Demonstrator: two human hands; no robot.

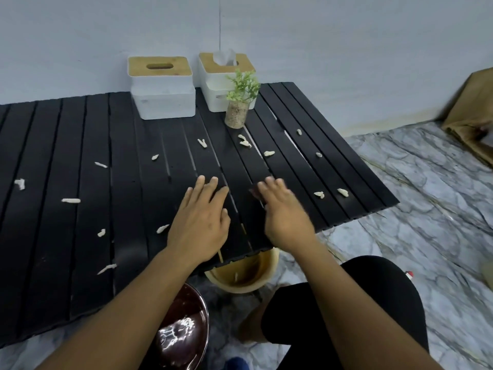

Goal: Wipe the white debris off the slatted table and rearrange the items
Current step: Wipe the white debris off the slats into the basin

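The black slatted table (53,145) runs out of view at the left, and its far edge lies close along the pale wall (346,49). White debris bits (70,200) are scattered across the slats, a few on the left half and a denser group towards the right. Wide stretches of bare slat lie between them. At the back stands a white rectangular tissue box with a plain wooden slotted lid (162,86). In front of it the left hand (200,222) lies palm down near the table's front edge, fingers straight and slightly spread, holding nothing, with one bit of debris just beside the wrist. Below that edge, on the floor, sit a glossy dark brown bowl (181,329) and a beige round bucket (242,273), the bucket partly under the overhang. A second white box with a wooden lid and a tissue sticking up (226,76) stands apart from the first, and a small green plant in a speckled cylindrical pot (240,102) stands just in front of it. The right hand (282,209) is blurred, fingers stretched out over the slats. A dark shape under its fingertips cannot be made out. Beyond it the table ends at a free right corner over grey marbled floor (426,182), and a brown paper bag (474,116) sits well apart by the wall.
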